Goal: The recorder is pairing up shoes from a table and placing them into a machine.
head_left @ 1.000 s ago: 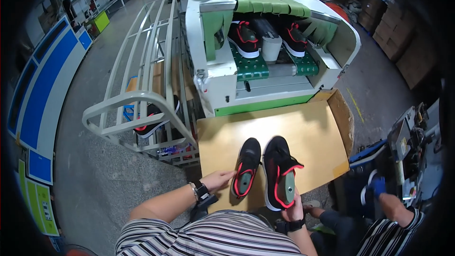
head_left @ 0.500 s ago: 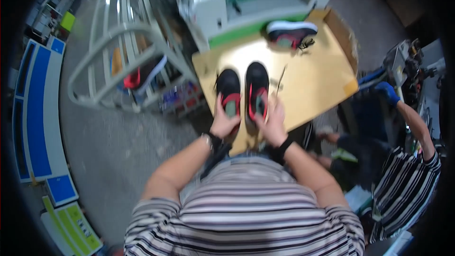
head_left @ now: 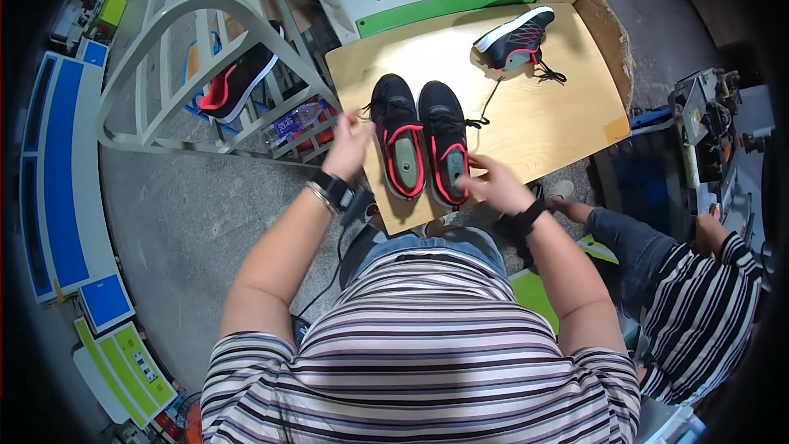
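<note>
Two black sneakers with red-pink collars and grey-green insoles stand side by side at the table's near edge, toes pointing away from me. Just left of the left sneaker (head_left: 398, 136) is my left hand (head_left: 349, 148), its fingers loosely bent and holding nothing visible. My right hand (head_left: 497, 187) is at the heel end of the right sneaker (head_left: 445, 140), thumb and forefinger apart. The thumb overlaps the collar; whether it touches is unclear. A loose black lace (head_left: 491, 103) runs out from the right sneaker across the wood.
A third sneaker (head_left: 515, 37), white-soled, lies on its side at the back of the wooden table (head_left: 559, 127). At left, a metal rack (head_left: 164, 25) holds another sneaker (head_left: 238, 82) and a bottle. A green-and-white machine (head_left: 460, 2) borders the table's far side. A co-worker (head_left: 699, 312) sits at right.
Both hands have come away from inside the sneakers' openings, the left one outward to the left, the right one slightly right. The third sneaker appears turned, its sole now facing left.
</note>
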Demonstrator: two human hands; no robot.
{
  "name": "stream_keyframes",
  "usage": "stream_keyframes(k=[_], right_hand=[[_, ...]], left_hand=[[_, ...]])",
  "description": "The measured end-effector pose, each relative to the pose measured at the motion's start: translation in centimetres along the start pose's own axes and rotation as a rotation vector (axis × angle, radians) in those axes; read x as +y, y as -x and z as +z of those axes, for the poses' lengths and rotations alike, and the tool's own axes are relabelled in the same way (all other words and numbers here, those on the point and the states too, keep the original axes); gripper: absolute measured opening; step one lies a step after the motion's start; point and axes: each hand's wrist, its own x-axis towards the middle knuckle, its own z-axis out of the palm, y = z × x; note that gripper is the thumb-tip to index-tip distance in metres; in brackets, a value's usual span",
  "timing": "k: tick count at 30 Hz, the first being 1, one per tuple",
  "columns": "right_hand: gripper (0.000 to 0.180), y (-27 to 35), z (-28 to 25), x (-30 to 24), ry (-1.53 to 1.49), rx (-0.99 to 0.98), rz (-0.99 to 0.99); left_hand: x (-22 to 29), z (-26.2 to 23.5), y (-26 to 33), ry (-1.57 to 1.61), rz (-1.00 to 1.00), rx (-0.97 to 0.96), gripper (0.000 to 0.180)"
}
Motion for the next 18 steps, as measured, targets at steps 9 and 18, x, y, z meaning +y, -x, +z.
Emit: stream_keyframes(k=[9,18], right_hand=[[0.040,-7.1,-2.8,2.4,0.517,0.138,-0.519],[0.019,-1.6,0.3,2.3,-0.105,0.258,-0.158]], left_hand=[[5.4,1.5,-4.6,-0.674,0.402,-0.146,0.030],[5.6,5.6,7.6,-0.167,0.287,0.011,0.026]])
